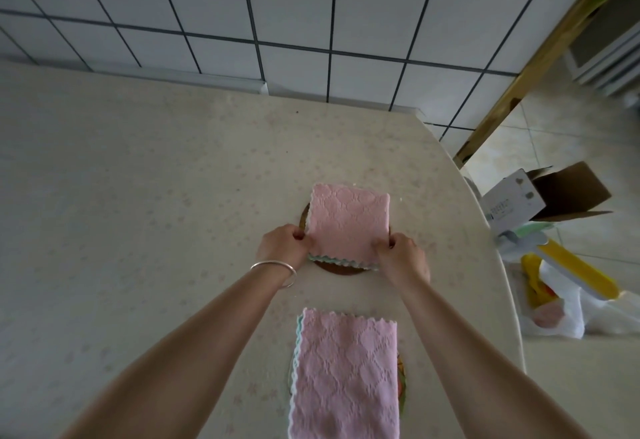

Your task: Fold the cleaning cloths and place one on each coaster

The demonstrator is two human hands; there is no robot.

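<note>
Both pink cloths, far [348, 222] & near [346, 374], look soft textured microfibre w/ embossed pattern & scalloped edges, the table [138, 178] has a smooth matt pale cover, wall tiles [294, 15] look glazed, bracelet [275, 270] shiny metal, box [540, 196] cardboard.

Table [121, 178] left half & far edge bare; two cloths [348, 225] on coasters [341, 269] crowd right edge.

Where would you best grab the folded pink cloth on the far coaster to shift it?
By its two near corners, from the near side, as the left hand and right hand pinch the far cloth now. Probably best: the layered edges meet there, so the fold stays together.
</note>
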